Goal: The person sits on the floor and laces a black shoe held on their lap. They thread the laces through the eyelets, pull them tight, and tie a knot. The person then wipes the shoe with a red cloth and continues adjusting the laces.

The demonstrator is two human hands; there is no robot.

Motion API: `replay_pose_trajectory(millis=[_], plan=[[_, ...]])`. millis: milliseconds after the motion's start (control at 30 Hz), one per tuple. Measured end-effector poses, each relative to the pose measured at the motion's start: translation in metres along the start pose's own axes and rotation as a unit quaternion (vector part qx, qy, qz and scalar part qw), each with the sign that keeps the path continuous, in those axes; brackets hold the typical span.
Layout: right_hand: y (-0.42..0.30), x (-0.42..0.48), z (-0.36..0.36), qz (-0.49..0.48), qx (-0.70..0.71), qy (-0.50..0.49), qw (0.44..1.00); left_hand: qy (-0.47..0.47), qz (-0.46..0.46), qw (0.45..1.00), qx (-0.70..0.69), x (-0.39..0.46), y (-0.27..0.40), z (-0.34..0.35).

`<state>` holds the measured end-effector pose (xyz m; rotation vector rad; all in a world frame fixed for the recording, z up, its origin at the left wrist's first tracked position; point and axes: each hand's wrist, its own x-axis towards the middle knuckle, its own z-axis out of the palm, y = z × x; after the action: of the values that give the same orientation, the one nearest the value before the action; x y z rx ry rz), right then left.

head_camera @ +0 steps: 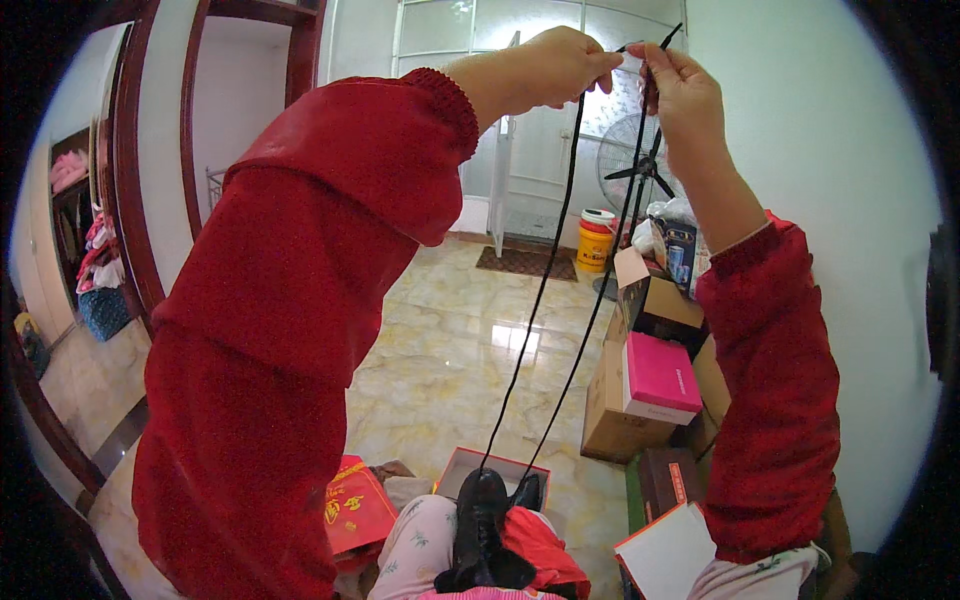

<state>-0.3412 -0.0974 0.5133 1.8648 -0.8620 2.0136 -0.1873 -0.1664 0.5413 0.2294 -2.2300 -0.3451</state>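
Note:
A black lace-up boot (481, 521) rests upright between my thighs, toe pointing away from me. Two long strands of black shoelace (575, 142) rise from it, stretched nearly taut up to my hands. High at the top of the view, my left hand (561, 69) pinches one lace between thumb and fingers. Close beside it, my right hand (684, 97) grips the other strand, whose tip sticks out above the fingers. The fingertips of both hands almost meet. Part of a second black boot (529, 491) shows behind the first, by an open shoebox (454, 474).
Red fabric (544, 551) lies by the boot, and a red printed bag (360, 506) sits to the left. Along the right wall stand cardboard boxes (622, 412), a pink box (661, 371) and a white lid (667, 551). A fan (626, 161) and yellow bucket (593, 247) are farther back.

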Motion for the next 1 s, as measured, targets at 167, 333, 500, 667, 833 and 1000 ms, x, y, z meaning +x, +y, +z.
replay_pose_trajectory(millis=[167,333,500,667,833,1000], plan=[[0.008,0.062,-0.029,-0.045,0.049,0.047,0.997,0.056,0.057,0.991,-0.112,0.003,0.003,0.007],[0.015,0.075,-0.030,-0.042,0.032,0.112,0.992,0.041,0.034,0.976,-0.210,-0.001,-0.001,0.017],[0.006,0.023,-0.002,-0.002,-0.015,-0.037,0.999,0.087,0.016,0.970,-0.228,0.001,-0.010,0.017],[0.004,0.016,0.012,0.004,0.050,-0.031,0.998,0.148,0.010,0.967,-0.207,0.001,-0.005,0.016],[0.010,0.035,0.010,0.022,0.016,-0.025,0.999,0.188,0.021,0.952,-0.239,0.008,-0.005,0.017],[0.014,0.027,0.012,0.044,0.018,-0.023,0.999,0.127,-0.004,0.957,-0.260,0.004,-0.008,0.010]])
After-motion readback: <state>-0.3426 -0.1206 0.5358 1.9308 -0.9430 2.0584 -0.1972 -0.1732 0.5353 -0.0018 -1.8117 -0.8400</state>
